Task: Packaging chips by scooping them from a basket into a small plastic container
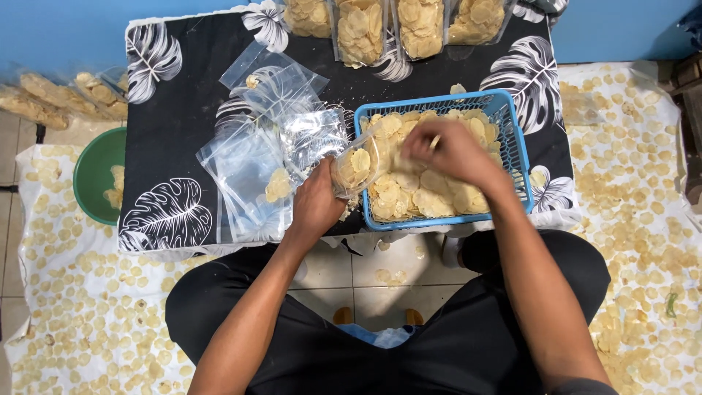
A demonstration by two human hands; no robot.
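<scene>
On the desk [183, 110] our right hand [450, 150] closes on thin, brittle chips [417, 194] in the blue basket [515, 143], while our left hand [316, 205] grips the light, slippery clear bag [355, 164] near its mouth, best pinched gently.

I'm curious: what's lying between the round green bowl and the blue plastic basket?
In the head view, a heap of empty clear plastic bags lies on the black leaf-print cloth between green bowl and blue basket.

On the bench [183, 95], the basket [515, 139] of chips [417, 194] sits right, empty bags [252, 172] left, filled bags [395, 25] behind. A bowl [91, 172] lies left of the bench, on the floor.
</scene>
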